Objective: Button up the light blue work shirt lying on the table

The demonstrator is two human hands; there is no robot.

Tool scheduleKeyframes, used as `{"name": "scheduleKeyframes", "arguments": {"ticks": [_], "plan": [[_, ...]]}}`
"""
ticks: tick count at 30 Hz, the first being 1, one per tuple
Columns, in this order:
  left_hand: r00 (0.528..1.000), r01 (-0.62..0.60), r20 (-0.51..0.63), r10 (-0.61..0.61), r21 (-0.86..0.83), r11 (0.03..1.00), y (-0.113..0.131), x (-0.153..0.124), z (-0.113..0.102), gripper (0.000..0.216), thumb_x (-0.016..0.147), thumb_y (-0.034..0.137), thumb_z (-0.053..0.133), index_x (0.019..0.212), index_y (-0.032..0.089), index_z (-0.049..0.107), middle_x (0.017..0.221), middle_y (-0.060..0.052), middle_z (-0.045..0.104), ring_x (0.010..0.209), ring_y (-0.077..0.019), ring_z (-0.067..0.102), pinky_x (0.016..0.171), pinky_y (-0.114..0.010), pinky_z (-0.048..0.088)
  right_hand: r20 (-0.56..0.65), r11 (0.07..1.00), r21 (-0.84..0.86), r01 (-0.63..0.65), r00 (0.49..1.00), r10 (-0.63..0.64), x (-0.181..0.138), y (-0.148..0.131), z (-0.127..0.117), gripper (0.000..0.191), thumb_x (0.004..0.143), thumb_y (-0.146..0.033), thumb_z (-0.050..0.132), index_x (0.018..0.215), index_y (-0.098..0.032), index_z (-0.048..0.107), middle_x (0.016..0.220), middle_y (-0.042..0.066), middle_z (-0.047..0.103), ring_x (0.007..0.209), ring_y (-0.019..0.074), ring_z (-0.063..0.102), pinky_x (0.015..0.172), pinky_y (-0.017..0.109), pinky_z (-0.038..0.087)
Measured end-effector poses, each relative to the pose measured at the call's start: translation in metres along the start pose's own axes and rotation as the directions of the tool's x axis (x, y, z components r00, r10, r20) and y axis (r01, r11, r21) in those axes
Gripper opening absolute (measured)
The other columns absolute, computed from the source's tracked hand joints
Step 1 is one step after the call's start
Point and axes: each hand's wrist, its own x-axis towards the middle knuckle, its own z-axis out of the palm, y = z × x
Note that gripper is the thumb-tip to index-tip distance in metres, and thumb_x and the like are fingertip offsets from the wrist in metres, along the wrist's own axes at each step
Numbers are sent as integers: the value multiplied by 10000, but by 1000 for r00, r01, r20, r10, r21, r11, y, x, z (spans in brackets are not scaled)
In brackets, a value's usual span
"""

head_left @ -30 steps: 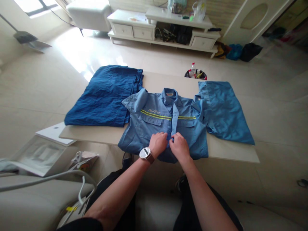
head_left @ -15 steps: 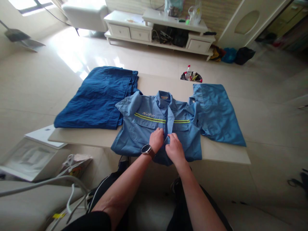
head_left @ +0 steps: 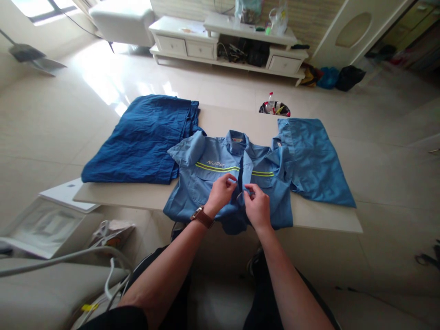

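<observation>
A light blue work jacket (head_left: pixel 220 176) lies front up, with yellow stripes and white letters across its chest. Its collar points away from me and its front is parted at the middle. Above the left front panel is my left hand (head_left: pixel 222 195), fingers curled with a small gap between thumb and forefinger; I see nothing in it. My right hand (head_left: pixel 257 206) pinches the jacket's front edge low down, where a thin pale strip, perhaps of the zipper, shows at the fingertips.
Dark blue folded cloth (head_left: pixel 137 142) lies left of the jacket on the pale table (head_left: pixel 223 119). Another folded blue garment (head_left: pixel 316 160) lies to the right. Beyond the table stand a trash bin (head_left: pixel 275 108) and a white TV cabinet (head_left: pixel 202 48). A clear-fronted box (head_left: pixel 62 220) is at lower left.
My left hand has come off the front edge and moved slightly left and up, its fingers parting. My right hand has turned and stays at the front edge.
</observation>
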Motion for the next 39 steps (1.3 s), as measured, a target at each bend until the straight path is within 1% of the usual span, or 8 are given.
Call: {"name": "scheduleKeyframes", "arguments": {"ticks": [3, 7, 12, 21, 27, 33, 35, 39], "plan": [[996, 31, 88, -19, -133, 991, -5, -2, -1, 188, 827, 215, 617, 931, 149, 758, 614, 33, 593, 553, -96, 503, 547, -213, 370, -32, 998, 53, -35, 999, 37, -2, -1, 3, 287, 894, -289, 564, 1135, -185, 679, 936, 86, 760, 619, 173, 632, 676, 296, 501], [988, 68, 150, -34, -230, 971, -8, -5, -1, 244, 780, 192, 632, 956, 123, 785, 617, 29, 604, 548, -85, 500, 532, -196, 354, -54, 989, 142, -34, 998, 42, -3, 0, 9, 334, 879, -319, 600, 1182, -188, 650, 960, 84, 746, 635, 163, 651, 664, 284, 519], [992, 25, 128, -1, -190, 981, -3, -9, -3, 227, 759, 156, 692, 954, 107, 797, 684, -14, 684, 631, -113, 591, 591, -206, 416, -82, 984, 178, -8, 996, 23, -5, 0, 11, 325, 873, -326, 629, 1173, -200, 647, 945, 73, 744, 643, 159, 656, 668, 283, 534], [993, -57, 107, 51, 51, 997, 5, -12, -4, 186, 861, 208, 688, 959, 123, 820, 849, -84, 791, 769, -178, 682, 705, -266, 468, -130, 978, 207, 1, 991, 27, -4, -4, 9, 300, 866, -348, 645, 1123, -193, 637, 903, 72, 752, 662, 174, 679, 652, 290, 549], [988, -2, 155, 1, 4, 1000, 2, -10, -3, 230, 864, 216, 662, 988, 119, 829, 827, -70, 792, 747, -170, 673, 682, -257, 462, -121, 985, 170, 42, 992, -22, -4, -2, 7, 260, 915, -313, 546, 1119, -194, 655, 949, 99, 772, 839, 230, 745, 764, 330, 577], [986, 43, 164, -27, -94, 995, -1, -9, -1, 222, 837, 240, 663, 916, 108, 823, 775, -58, 764, 699, -156, 648, 668, -251, 454, -112, 981, 190, 37, 994, -15, -3, 1, 7, 236, 914, -265, 512, 1085, -194, 657, 950, 98, 770, 873, 235, 746, 791, 335, 575], [985, 38, 172, -21, -96, 995, 0, -9, -2, 223, 836, 262, 660, 864, 105, 815, 739, -51, 743, 677, -150, 625, 652, -248, 436, -101, 980, 198, 38, 995, -19, -3, 1, 8, 226, 888, -258, 535, 1065, -191, 660, 970, 100, 765, 833, 222, 738, 762, 322, 570], [979, 18, 202, -2, -75, 997, 1, -10, -3, 279, 850, 324, 635, 791, 99, 790, 644, -23, 668, 621, -131, 547, 605, -245, 376, -72, 986, 168, 24, 997, -12, -2, 2, 7, 248, 835, -254, 580, 1060, -191, 666, 960, 77, 756, 594, 164, 637, 640, 304, 524]]}}
